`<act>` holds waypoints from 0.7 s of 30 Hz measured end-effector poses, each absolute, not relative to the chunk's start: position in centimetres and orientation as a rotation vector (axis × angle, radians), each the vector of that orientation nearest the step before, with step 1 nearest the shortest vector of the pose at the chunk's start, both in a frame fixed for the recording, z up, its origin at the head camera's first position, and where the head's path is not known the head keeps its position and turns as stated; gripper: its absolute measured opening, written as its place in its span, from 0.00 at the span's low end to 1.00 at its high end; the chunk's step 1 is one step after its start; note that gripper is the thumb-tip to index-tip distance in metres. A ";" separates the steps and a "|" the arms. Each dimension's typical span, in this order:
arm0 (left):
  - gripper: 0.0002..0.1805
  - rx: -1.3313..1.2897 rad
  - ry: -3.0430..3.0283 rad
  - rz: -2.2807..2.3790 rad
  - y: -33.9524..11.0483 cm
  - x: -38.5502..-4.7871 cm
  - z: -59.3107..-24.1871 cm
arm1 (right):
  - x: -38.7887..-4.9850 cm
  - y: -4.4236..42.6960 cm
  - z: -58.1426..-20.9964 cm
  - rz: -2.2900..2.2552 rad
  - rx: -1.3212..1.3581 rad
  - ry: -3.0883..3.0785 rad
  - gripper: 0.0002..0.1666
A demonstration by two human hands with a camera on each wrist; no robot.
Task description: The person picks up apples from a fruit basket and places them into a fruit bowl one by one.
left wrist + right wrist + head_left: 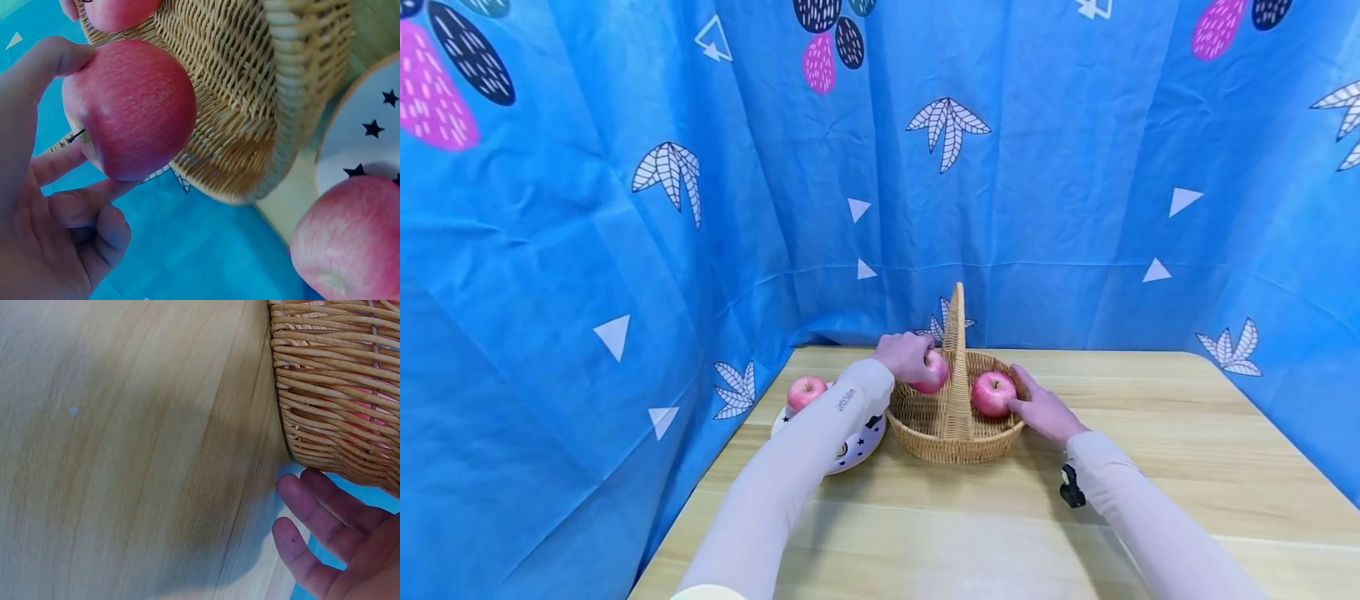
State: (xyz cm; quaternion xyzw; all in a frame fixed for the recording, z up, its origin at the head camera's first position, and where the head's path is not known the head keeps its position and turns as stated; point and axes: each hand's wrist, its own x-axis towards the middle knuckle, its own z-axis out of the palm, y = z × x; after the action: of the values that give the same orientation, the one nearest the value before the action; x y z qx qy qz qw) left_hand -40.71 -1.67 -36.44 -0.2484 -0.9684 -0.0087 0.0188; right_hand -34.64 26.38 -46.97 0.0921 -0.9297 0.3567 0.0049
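Note:
Thumb and fingers of the left hand (904, 357) (44, 206) pinch a red apple (931, 372) (134, 109) over the left side of the wicker basket (955, 450) (231, 75) (337, 394). A second apple (993, 394) (122, 12) lies inside the basket, right of its tall handle. At the basket's right rim, the right hand (1048, 414) (337, 537) holds on, its thumb over the rim by that second apple and its fingers along the outer wall. In the right wrist view, those fingers are spread beside the wicker and the thumb is hidden.
Left of the basket, a white plate with black stars (863, 446) (337, 150) bears another apple (807, 392) (353, 240), partly behind the left sleeve in the head view. Blue patterned cloth (1037, 208) hangs behind and beside the wooden table (970, 533) (125, 456).

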 end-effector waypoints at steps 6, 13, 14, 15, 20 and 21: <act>0.28 -0.745 -3.001 -0.028 -2.7 -40.6 -36.3 | -34.7 26.4 -47.1 1.109 0.293 -2.919 0.48; 0.27 -0.753 -2.951 -0.057 -4.0 -40.1 -35.9 | -35.0 26.5 -47.5 1.102 0.292 -2.928 0.49; 0.27 -0.753 -2.946 -0.062 -4.2 -40.0 -35.8 | -35.0 26.5 -47.5 1.097 0.294 -2.930 0.49; 0.27 -0.753 -2.942 -0.068 -4.4 -39.9 -35.8 | -35.0 26.5 -47.6 1.094 0.294 -2.930 0.49; 0.26 -0.761 -2.916 -0.086 -5.3 -39.4 -35.5 | -35.1 26.5 -47.6 1.096 0.297 -2.923 0.48; 0.26 -0.761 -2.912 -0.087 -5.5 -39.3 -35.4 | -35.0 26.5 -47.5 1.101 0.297 -2.920 0.48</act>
State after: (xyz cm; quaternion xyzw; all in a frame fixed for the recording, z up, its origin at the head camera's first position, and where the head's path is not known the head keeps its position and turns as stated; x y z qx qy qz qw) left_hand -39.29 -5.48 -35.40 -0.2523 -0.9650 -0.0290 0.0654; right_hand -35.04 26.46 -47.55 0.0947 -0.9315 0.3511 0.0035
